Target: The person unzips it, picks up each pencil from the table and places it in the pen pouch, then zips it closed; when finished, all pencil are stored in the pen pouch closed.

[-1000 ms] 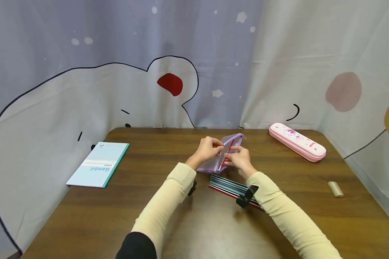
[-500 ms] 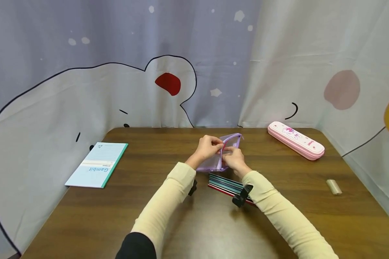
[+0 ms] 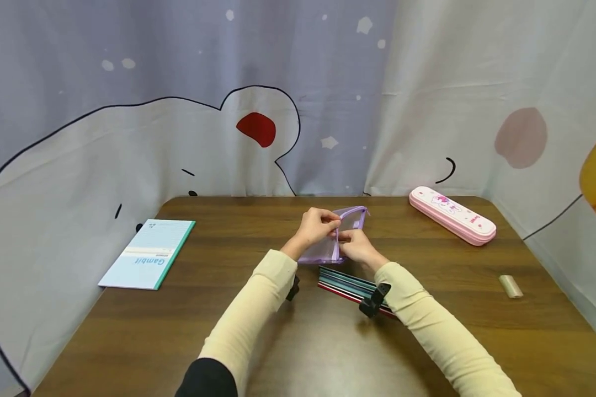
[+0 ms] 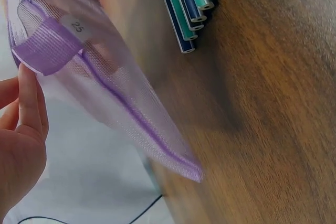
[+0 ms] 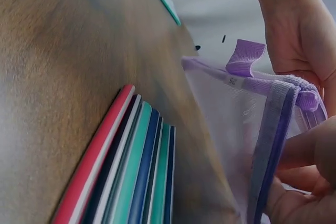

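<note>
A purple mesh zip pouch (image 3: 319, 256) stands raised in front of me with its mouth parted. My left hand (image 3: 314, 227) pinches the pouch's upper edge, close to a purple ribbon tab (image 4: 50, 48) that shows in the left wrist view. The fingers of my right hand (image 3: 358, 245) reach in past the zipper edge (image 5: 273, 150), so their tips are partly hidden; I cannot tell whether they hold anything in there. Below the right wrist, several pencils (image 5: 136, 166) in red, green, dark blue and white lie side by side on the table.
A pink zipped pencil case (image 3: 452, 216) lies at the table's back right, with a small pale eraser-like block (image 3: 511, 286) nearer me. A white notepad (image 3: 149, 253) with a green edge lies at the left. A patterned curtain (image 3: 189, 138) hangs behind the wooden table (image 3: 218, 220).
The red pencil in my right hand has gone down into the pouch and out of sight. My right fingers have moved into the pouch's mouth. My left hand keeps its grip.
</note>
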Tool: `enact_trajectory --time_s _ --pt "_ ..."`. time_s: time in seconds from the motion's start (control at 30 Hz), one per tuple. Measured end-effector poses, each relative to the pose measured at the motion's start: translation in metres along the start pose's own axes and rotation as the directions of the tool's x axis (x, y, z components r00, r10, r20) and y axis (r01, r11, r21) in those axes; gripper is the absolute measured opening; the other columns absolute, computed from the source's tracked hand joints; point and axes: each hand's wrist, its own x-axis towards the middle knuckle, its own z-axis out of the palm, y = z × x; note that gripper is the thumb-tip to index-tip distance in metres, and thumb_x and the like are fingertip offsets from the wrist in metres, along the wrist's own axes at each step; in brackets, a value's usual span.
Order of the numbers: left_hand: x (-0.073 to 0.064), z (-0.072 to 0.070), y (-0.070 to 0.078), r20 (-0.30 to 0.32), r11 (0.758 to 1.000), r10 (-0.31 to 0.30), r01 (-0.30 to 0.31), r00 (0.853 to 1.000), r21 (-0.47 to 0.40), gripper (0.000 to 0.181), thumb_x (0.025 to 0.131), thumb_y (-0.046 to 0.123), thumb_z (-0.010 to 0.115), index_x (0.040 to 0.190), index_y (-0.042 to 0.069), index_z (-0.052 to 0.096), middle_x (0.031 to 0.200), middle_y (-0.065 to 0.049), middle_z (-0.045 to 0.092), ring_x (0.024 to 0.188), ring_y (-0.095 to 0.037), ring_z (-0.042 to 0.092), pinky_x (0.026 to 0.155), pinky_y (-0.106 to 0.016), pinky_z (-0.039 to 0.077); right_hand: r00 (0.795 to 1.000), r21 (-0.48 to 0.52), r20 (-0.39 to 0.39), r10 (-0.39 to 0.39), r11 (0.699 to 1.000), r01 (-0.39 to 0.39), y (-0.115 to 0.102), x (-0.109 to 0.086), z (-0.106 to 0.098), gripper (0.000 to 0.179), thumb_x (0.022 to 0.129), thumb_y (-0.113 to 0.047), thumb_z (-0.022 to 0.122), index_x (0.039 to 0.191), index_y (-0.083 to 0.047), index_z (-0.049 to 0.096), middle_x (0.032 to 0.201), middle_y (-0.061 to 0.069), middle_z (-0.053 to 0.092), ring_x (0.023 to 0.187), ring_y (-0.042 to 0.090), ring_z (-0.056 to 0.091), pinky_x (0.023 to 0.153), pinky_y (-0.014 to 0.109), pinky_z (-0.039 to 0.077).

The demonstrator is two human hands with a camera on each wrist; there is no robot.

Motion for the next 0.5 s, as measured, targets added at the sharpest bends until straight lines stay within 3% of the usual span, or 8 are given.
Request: enact_trajectory --time_s 0.13,0.3,0.4,0.5 --pt "-0.001 -0.002 0.0 -0.012 1.0 -0.002 0.001 1.0 -0.01 0.016 0.082 0.012 0.063 0.092 0.001 0.068 0.081 -0.014 0.069 0.053 -0.003 0.058 0.05 -0.016 0.051 0.999 -0.11 -0.02 -0.029 0.994 0.027 -0.004 0.0 0.0 0.036 0.072 0.007 0.047 0.105 0.01 0.06 0.091 0.021 0.066 0.064 0.005 0.054 0.057 0.016 0.046" --pt "-0.002 -0.004 -0.004 -0.014 0.998 -0.036 0.035 0.999 -0.048 0.016 0.082 0.011 0.062 0.092 -0.001 0.068 0.081 -0.016 0.068 0.055 -0.006 0.059 0.055 -0.021 0.054 0.992 -0.073 -0.122 -0.02 0.997 0.011 -0.009 -0.008 -0.007 0.029 0.08 -0.001 0.058 0.107 0.007 0.06 0.102 0.024 0.063 0.076 0.01 0.062 0.065 0.018 0.052" --pt "-0.002 -0.005 -0.005 -0.01 0.995 -0.051 0.05 0.999 -0.082 0.017 0.082 0.01 0.062 0.092 -0.002 0.067 0.082 -0.017 0.067 0.056 -0.007 0.06 0.06 -0.026 0.056 0.986 -0.068 -0.166 -0.036 0.997 0.025 -0.011 -0.02 -0.017 0.027 0.081 -0.003 0.059 0.105 0.009 0.06 0.098 0.026 0.064 0.074 0.014 0.064 0.066 0.026 0.056" --pt "-0.001 -0.006 -0.006 -0.008 0.993 -0.06 0.059 0.998 -0.1 0.017 0.082 0.011 0.062 0.092 -0.002 0.067 0.082 -0.017 0.067 0.054 -0.006 0.059 0.063 -0.033 0.057 0.988 -0.157 -0.112 -0.101 0.984 0.083 -0.008 -0.033 -0.031 0.022 0.081 -0.003 0.059 0.099 0.009 0.061 0.088 0.025 0.065 0.066 0.016 0.063 0.06 0.03 0.056"
